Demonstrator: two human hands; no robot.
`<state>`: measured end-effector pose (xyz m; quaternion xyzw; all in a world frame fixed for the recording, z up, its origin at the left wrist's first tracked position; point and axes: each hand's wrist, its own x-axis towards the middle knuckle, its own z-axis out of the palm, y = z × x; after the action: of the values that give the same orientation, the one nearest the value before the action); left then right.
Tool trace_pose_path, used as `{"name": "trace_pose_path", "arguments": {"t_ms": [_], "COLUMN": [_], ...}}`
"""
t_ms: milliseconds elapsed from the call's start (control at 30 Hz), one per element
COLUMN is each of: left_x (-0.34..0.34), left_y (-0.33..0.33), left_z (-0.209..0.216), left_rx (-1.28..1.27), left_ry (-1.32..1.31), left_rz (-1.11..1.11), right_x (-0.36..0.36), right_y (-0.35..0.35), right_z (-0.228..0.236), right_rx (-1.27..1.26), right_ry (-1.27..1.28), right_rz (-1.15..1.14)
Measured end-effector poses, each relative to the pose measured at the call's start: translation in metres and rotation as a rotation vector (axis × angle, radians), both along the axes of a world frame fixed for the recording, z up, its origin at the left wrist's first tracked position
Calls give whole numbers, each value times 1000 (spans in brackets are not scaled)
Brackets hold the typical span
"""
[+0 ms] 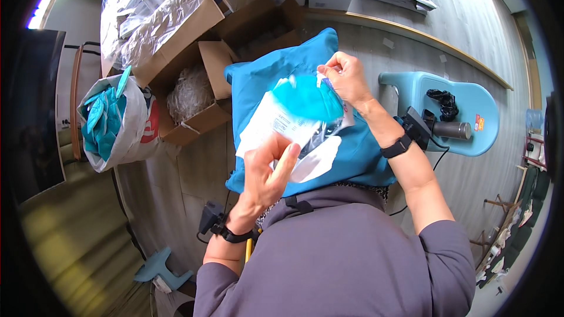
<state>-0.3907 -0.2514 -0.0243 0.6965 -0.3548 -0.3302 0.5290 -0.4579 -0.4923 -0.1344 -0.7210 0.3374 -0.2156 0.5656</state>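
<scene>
My right hand [348,81] is raised over a blue cushion-like bundle [320,50] on my lap. Its thumb and fingers pinch the edge of a rounded turquoise piece [308,98], partly smeared by motion, beside a small blue-and-white tab. Below that piece lie printed white sheets [276,118] and a clear plastic bag [320,141], with a white flap [315,161] toward me. My left hand [265,170] is over the near left edge of the sheets. Its thumb stands apart from the slightly blurred fingers, and no held thing shows between them.
At left stands a white bag [132,135] of turquoise pieces. Open cardboard boxes [214,70] with plastic wrapping are behind it. A light-blue plastic stool [484,111] at right bears a metal cylinder [452,130] and black plastic bag [443,104]. Cables hang from both wrist devices.
</scene>
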Motion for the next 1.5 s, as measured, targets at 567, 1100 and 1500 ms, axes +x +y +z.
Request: {"name": "trace_pose_path", "arguments": {"t_ms": [567,1100,1500], "left_x": [81,111,125], "left_y": [-66,-61,-66], "left_z": [-73,-112,-84], "left_rx": [174,194,-133], "left_ry": [-829,-781,-795], "left_rz": [82,-138,320], "right_x": [-5,5,9], "right_y": [19,28,38], "right_z": [32,-22,-6], "right_rx": [-207,-175,-59], "right_ry": [199,221,181], "right_rz": [358,309,375]}}
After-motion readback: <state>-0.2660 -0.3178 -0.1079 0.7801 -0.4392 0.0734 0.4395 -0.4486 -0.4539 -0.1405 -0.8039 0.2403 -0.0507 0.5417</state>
